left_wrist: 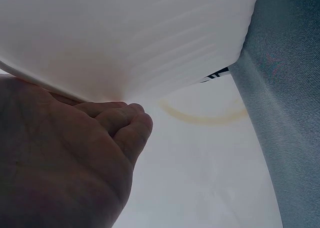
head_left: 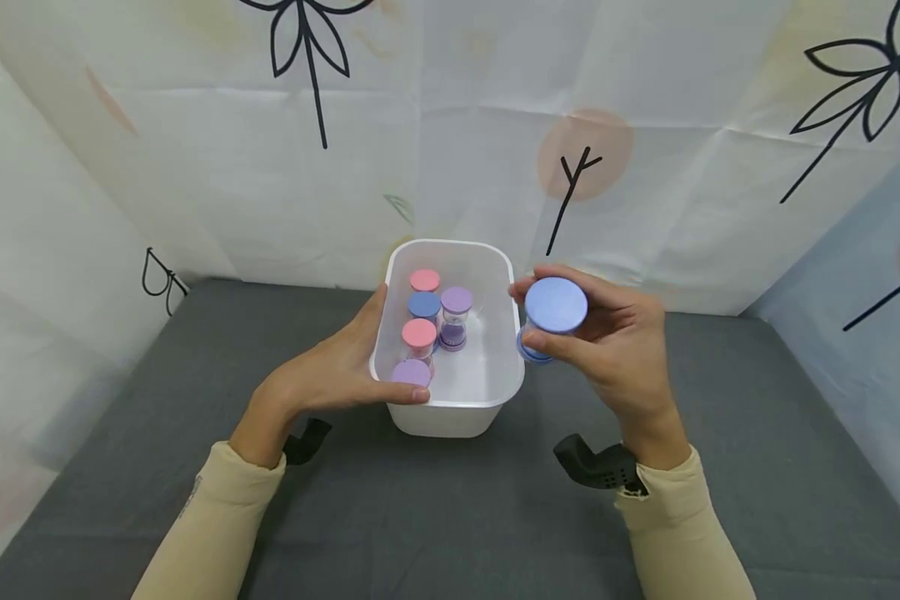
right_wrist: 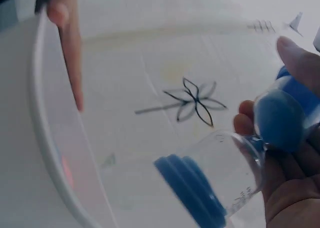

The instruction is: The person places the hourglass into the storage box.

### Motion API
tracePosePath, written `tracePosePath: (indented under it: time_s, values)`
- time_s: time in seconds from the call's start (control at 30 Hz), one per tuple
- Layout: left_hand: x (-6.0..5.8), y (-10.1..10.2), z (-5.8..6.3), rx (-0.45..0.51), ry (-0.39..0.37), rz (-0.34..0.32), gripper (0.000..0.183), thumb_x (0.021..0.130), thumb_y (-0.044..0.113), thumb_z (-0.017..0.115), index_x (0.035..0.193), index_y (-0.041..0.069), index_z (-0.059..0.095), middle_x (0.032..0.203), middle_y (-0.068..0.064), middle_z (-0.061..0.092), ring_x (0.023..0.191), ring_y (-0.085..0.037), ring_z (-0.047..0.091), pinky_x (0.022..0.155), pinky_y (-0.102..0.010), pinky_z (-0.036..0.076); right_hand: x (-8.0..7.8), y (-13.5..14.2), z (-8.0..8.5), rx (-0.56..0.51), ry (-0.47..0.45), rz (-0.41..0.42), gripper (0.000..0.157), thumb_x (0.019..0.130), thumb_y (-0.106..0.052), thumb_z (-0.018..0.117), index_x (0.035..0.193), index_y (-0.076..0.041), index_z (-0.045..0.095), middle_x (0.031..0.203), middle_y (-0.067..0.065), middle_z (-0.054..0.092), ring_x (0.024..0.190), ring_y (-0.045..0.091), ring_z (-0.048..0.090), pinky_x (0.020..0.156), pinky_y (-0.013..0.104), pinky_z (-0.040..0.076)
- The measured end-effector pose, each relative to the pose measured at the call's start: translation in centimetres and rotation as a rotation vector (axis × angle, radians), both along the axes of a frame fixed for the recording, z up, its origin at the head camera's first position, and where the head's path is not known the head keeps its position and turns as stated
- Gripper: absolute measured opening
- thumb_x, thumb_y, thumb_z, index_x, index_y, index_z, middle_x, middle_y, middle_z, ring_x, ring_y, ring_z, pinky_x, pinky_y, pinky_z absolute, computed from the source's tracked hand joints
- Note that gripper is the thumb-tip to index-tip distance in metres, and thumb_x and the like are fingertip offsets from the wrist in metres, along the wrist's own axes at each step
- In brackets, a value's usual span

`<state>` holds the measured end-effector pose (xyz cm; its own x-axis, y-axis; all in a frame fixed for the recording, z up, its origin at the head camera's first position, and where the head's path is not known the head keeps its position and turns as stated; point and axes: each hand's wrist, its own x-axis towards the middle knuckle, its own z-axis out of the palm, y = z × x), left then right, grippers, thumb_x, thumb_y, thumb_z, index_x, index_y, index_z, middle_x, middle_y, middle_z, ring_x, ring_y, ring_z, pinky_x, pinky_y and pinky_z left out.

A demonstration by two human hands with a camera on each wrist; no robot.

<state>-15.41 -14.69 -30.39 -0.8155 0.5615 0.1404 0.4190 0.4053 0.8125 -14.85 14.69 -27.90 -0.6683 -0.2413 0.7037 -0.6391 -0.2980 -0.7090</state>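
My right hand (head_left: 626,346) holds a sand timer (head_left: 557,305) with light-blue caps, just past the right rim of a white plastic box (head_left: 450,421). In the right wrist view, the timer's clear bulb (right_wrist: 232,163) looks empty, while blue sand (right_wrist: 280,120) fills the other bulb beside my fingers. My left hand (head_left: 337,358) grips the box's near-left corner, thumb along the front rim and fingers against the outer left wall. Inside, along the left, stand several smaller sand timers: a pink-capped one (head_left: 419,333), a blue-capped one (head_left: 423,305) and a purple-capped one (head_left: 457,301) among them.
A dark grey cloth (head_left: 450,517) covers the table under the box. Behind it hangs a white curtain (head_left: 465,167) with black plant drawings, close to the box's far end. A black wrist strap (head_left: 596,462) sits below my right hand.
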Motion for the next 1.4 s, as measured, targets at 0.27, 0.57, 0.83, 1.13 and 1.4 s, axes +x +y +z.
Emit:
tracePosePath:
  time_s: [0.27,0.57,0.83,1.13,1.4]
  values:
    - [-0.2,0.0,-0.1,0.038,-0.005,-0.026,0.122,0.078,0.030,0.089,0.158,0.043,-0.002,0.155,0.008,0.026,0.137,-0.028,0.041,0.108,-0.049,0.040,-0.5,-3.5,-2.4,0.104,0.005,-0.014,0.055,0.076,0.001,0.087,0.123,0.016,0.063,0.111,0.023,0.071,0.104,0.029,0.069,0.081,0.034,0.058]
    - [-0.4,0.3,-0.2,0.070,0.014,-0.065,0.120,0.079,0.026,0.089,0.158,0.041,0.000,0.154,0.006,0.027,0.136,-0.031,0.042,0.106,-0.054,0.042,-1.9,-4.5,-4.3,0.394,-0.200,-0.071,0.046,0.076,0.005,0.086,0.120,0.003,0.072,0.108,0.011,0.074,0.090,0.022,0.072,0.080,0.033,0.058]
    - [-0.2,0.1,-0.1,0.019,0.000,-0.025,0.123,0.079,0.030,0.088,0.158,0.043,-0.005,0.155,0.008,0.025,0.134,-0.026,0.045,0.104,-0.045,0.045,-4.1,-4.4,-2.9,0.752,-0.256,0.044,0.045,0.077,-0.011,0.090,0.117,0.000,0.074,0.092,0.003,0.072,0.077,0.018,0.069,0.074,0.031,0.057]
    - [-0.2,0.1,0.0,0.020,-0.012,-0.026,0.124,0.079,0.029,0.088,0.159,0.039,-0.007,0.157,0.001,0.024,0.134,-0.029,0.044,0.103,-0.048,0.046,-5.0,-5.0,-2.2,0.981,-0.213,0.088,0.033,0.077,-0.012,0.090,0.107,-0.007,0.077,0.081,-0.002,0.069,0.073,0.015,0.061,0.068,0.029,0.051]
    - [-0.1,0.0,0.0,0.003,-0.012,-0.018,0.126,0.079,0.029,0.088,0.160,0.037,-0.008,0.157,0.001,0.024,0.134,-0.030,0.044,0.102,-0.042,0.046,-5.1,-5.5,-2.4,1.074,-0.195,0.041,0.033,0.075,-0.012,0.091,0.106,-0.009,0.078,0.078,-0.005,0.068,0.070,0.013,0.058,0.064,0.029,0.048]
